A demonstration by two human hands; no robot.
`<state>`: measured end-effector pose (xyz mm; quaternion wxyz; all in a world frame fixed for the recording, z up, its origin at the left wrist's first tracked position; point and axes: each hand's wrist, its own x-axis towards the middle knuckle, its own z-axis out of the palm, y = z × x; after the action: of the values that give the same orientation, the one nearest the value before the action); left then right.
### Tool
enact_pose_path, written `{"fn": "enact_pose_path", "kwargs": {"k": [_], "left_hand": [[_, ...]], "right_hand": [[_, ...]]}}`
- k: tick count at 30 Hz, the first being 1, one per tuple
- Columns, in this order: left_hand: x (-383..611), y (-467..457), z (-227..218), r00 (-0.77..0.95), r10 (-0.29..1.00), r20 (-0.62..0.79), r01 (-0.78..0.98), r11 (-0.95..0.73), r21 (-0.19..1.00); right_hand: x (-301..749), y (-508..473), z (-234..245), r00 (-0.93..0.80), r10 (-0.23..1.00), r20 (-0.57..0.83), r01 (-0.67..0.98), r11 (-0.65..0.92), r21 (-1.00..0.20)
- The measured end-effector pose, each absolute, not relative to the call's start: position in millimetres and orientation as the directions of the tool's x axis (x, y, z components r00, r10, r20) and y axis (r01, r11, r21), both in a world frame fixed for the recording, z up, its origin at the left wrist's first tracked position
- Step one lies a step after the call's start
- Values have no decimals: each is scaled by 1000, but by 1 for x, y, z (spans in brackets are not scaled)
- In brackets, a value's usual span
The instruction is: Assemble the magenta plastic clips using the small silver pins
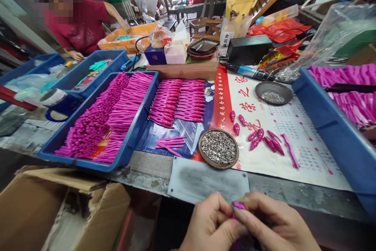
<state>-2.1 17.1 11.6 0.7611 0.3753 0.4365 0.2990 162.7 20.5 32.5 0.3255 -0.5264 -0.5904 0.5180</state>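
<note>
My left hand [210, 223] and my right hand [274, 225] meet at the bottom edge, below the table's front. Both are closed on a small magenta plastic piece [238, 205], whose tip pokes out between the fingers. Straight ahead on the table a round dish of small metal pins [218, 148] sits nearest to them. Right of it lie several loose magenta tips [258, 135] on a printed calendar sheet [305, 141]. Rows of magenta plastic tweezers [178, 102] lie in the middle of the table.
A blue tray [133, 135] packed with magenta parts stands at left, another blue bin [331, 133] at right. A second dish of metal bits [273, 93] sits further back. An open cardboard box [61, 208] is at lower left. A person in a red shirt [82, 27] works at the far left.
</note>
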Motion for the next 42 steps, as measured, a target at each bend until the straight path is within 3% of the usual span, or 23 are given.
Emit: {"fn": "enact_pose_path", "kwargs": {"k": [3, 7, 11, 18, 23, 42], "left_hand": [[-1, 21, 17, 459, 756, -467, -157, 587, 794], [0, 30, 24, 491, 679, -546, -151, 683, 714], [0, 43, 29, 530, 612, -587, -65, 720, 691], [2, 60, 30, 609, 557, -566, -119, 769, 628], [4, 66, 28, 649, 514, -561, -145, 808, 571], [9, 69, 20, 667, 477, -572, -161, 843, 514]], "right_hand": [[162, 23, 30, -259, 945, -199, 286, -122, -951], [160, 29, 26, -265, 910, -319, 123, -297, -947], [160, 39, 21, -266, 859, -437, -42, -463, -885], [162, 51, 13, -275, 776, -567, -266, -628, -731], [166, 52, 2, -308, 754, -579, -336, -656, -676], [165, 53, 5, -264, 775, -574, -320, -631, -706]]}}
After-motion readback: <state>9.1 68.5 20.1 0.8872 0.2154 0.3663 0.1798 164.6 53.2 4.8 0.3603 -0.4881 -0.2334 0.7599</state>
